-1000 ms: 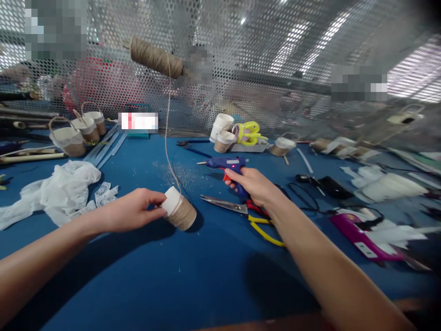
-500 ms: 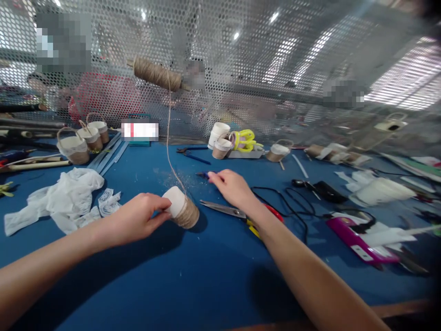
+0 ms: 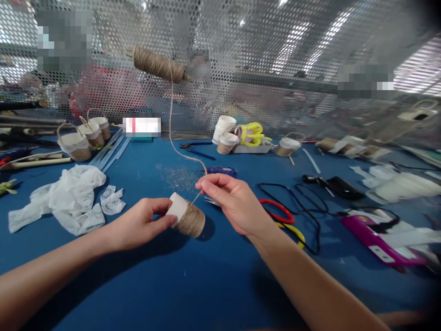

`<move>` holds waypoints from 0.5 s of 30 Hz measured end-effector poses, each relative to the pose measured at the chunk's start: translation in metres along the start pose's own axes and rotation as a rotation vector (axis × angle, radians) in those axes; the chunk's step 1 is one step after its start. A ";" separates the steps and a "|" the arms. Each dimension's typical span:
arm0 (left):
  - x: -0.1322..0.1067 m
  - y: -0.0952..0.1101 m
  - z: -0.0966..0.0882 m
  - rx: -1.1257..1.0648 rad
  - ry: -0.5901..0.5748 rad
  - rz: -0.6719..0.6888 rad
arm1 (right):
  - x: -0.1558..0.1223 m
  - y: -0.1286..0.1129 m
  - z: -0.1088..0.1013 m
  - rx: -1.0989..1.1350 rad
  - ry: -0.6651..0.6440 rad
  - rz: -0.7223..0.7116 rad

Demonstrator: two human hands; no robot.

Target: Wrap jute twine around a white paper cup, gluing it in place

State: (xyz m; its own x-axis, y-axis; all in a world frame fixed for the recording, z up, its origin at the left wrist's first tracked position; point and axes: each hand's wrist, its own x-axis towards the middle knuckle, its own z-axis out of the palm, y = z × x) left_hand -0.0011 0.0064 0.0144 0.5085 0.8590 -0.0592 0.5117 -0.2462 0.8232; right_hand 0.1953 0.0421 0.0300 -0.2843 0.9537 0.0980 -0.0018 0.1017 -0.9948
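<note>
My left hand (image 3: 138, 225) grips the white rim of a small paper cup (image 3: 186, 216) that lies on its side, its body wound with jute twine. My right hand (image 3: 230, 200) pinches the twine (image 3: 188, 157) just above the cup. The strand runs up to a twine spool (image 3: 158, 65) mounted on the perforated metal screen. A blue glue gun (image 3: 222, 171) lies on the blue table (image 3: 206, 285) just behind my right hand. Scissors with red and yellow handles (image 3: 282, 216) lie partly hidden under that hand.
Finished twine-wrapped cups with handles (image 3: 81, 138) stand at the far left, more cups (image 3: 225, 133) at the back centre. White plastic (image 3: 65, 197) lies at left. A black cord (image 3: 303, 197) and a magenta tool (image 3: 379, 239) lie at right. Another person sits behind the screen.
My right hand let go of the glue gun, which now lies on the table, and moved left to pinch the twine above the cup. The left hand stayed on the cup.
</note>
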 end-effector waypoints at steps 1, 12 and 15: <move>0.001 -0.001 0.001 -0.043 -0.003 -0.013 | -0.002 -0.002 0.001 -0.016 0.005 -0.022; -0.002 0.001 0.002 -0.134 -0.052 0.010 | -0.002 0.009 -0.001 -0.289 0.080 -0.024; -0.004 0.002 0.003 -0.102 -0.072 0.031 | -0.001 0.012 -0.001 -0.309 0.057 -0.018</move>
State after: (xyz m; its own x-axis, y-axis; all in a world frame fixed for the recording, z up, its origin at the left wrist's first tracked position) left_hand 0.0003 0.0009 0.0147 0.5733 0.8164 -0.0699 0.4236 -0.2223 0.8781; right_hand 0.1963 0.0424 0.0183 -0.2322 0.9645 0.1257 0.2875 0.1915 -0.9384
